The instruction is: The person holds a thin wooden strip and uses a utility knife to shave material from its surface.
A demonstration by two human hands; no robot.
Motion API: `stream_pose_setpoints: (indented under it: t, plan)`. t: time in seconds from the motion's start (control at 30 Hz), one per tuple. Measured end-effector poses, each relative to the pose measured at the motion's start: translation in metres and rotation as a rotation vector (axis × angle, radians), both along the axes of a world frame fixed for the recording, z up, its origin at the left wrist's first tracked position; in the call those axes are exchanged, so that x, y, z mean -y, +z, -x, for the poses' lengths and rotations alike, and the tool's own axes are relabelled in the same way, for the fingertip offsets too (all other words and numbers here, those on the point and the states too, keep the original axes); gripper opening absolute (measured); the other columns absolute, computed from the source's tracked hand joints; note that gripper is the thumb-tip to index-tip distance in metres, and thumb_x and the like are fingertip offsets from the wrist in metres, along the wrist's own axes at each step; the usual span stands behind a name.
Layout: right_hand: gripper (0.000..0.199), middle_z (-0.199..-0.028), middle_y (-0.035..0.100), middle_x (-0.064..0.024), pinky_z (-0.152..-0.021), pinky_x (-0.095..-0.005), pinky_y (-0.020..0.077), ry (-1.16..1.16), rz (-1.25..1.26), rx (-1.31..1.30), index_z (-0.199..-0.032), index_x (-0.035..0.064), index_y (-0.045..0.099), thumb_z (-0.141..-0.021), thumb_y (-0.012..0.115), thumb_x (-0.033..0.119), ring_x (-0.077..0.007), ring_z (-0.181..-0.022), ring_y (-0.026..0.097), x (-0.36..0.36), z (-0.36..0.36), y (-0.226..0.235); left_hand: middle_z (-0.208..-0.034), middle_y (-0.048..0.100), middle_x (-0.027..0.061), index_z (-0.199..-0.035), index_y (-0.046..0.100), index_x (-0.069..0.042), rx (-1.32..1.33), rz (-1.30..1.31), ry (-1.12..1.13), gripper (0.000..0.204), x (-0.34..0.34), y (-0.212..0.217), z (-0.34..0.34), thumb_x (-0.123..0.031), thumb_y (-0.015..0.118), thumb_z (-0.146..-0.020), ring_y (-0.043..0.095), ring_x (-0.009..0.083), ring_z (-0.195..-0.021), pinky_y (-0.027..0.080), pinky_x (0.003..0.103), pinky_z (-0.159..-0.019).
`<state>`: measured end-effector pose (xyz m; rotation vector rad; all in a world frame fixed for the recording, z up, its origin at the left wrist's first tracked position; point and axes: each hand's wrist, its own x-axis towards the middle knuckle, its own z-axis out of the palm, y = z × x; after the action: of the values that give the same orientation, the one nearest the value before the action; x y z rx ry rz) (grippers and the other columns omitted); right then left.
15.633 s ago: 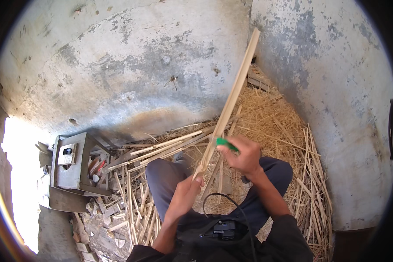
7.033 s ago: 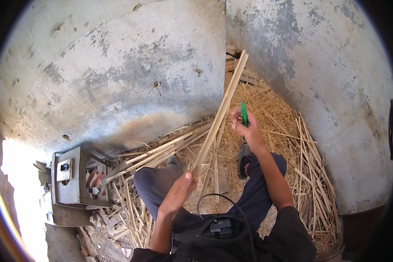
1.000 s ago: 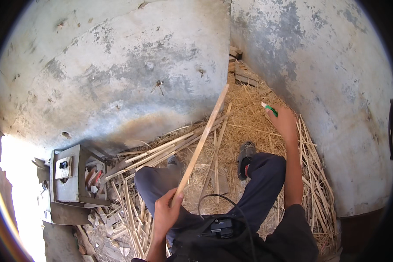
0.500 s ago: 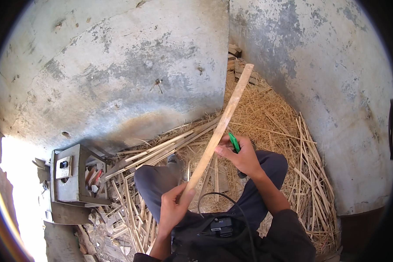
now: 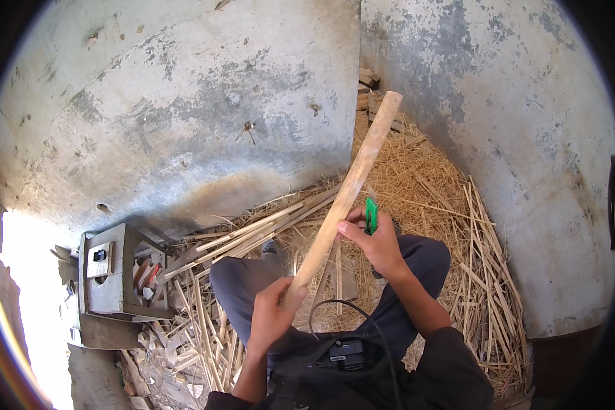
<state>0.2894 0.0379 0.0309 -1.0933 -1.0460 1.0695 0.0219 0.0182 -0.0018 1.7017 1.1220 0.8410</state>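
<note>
A long, pale wooden slat (image 5: 352, 186) slants up and away to the right in front of me. My left hand (image 5: 273, 311) is wrapped round its near end. In my right hand (image 5: 377, 242) a green utility knife (image 5: 371, 215) is gripped, its green body sticking up past the fingers; I cannot make out a blade. The thumb and fingertips of that hand also touch the slat's right edge, about midway along. The far end of the slat is free in the air over the straw-like shavings.
Shavings (image 5: 417, 178) cover the floor ahead. Bundles of thin wooden strips lie to the right (image 5: 488, 294) and left (image 5: 260, 229). A wooden box (image 5: 109, 270) with odds and ends inside stands at left. Worn walls (image 5: 205, 102) close in ahead. A black cable (image 5: 352, 306) loops over my lap.
The slat has turned about its length, so a broader face shows, and its far end has shifted slightly up. The knife in my right hand has tipped more upright.
</note>
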Motion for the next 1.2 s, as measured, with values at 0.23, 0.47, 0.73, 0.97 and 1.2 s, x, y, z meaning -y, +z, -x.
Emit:
stream_pose_setpoints:
  t: [0.23,0.47,0.73,0.97,1.2]
  plan:
    - [0.029,-0.102,0.080,-0.0094,-0.085,-0.0269,0.0573,0.051,0.008,-0.062,-0.119,-0.0049,0.075,-0.099,0.081,0.016,-0.0122,-0.091,0.075,-0.003,0.008,-0.009,-0.079,0.068,-0.0006,-0.117,0.075,0.003,0.120,0.259,-0.017,0.029,-0.005,0.003,0.002,-0.023,0.078,-0.104,0.060,0.0040,-0.068,0.049,0.025,-0.059]
    - [0.028,-0.098,0.080,-0.0059,-0.082,-0.0276,0.0548,0.298,0.087,0.159,-0.114,-0.0003,0.081,-0.096,0.085,0.020,-0.0104,-0.087,0.071,0.003,0.010,-0.020,-0.081,0.069,-0.0005,-0.117,0.076,0.004,0.122,0.248,0.015,0.029,-0.005,0.010,0.001,-0.022,0.078,-0.104,0.061,0.0043,-0.068,0.050,0.025,-0.059]
    - [0.017,-0.102,0.081,-0.0095,-0.083,-0.0262,0.0567,0.306,0.077,0.066,-0.107,-0.0021,0.077,-0.098,0.081,0.011,-0.0102,-0.089,0.073,0.005,0.012,-0.029,-0.086,0.071,0.0018,-0.118,0.076,0.006,0.141,0.264,0.058,0.030,-0.006,0.016,-0.004,-0.021,0.078,-0.104,0.064,0.0057,-0.073,0.052,0.025,-0.061]
    - [0.014,-0.108,0.082,-0.0151,-0.084,-0.0269,0.0559,0.338,0.030,-0.016,-0.108,0.0023,0.069,-0.103,0.075,0.014,-0.0095,-0.089,0.071,0.007,0.016,-0.029,-0.077,0.071,0.0026,-0.104,0.075,0.004,0.122,0.100,0.141,0.029,-0.025,0.012,0.004,-0.024,0.071,-0.109,0.062,0.0057,-0.072,0.049,0.024,-0.065]
    - [0.029,-0.108,0.082,-0.0123,-0.078,-0.0241,0.0512,0.334,0.029,-0.119,-0.124,0.0028,0.069,-0.101,0.078,0.018,-0.0060,-0.083,0.065,0.006,0.021,-0.025,-0.076,0.070,0.0007,-0.100,0.075,0.002,0.186,0.184,0.141,0.029,-0.028,0.022,0.003,-0.026,0.073,-0.108,0.058,0.0040,-0.069,0.045,0.023,-0.063]
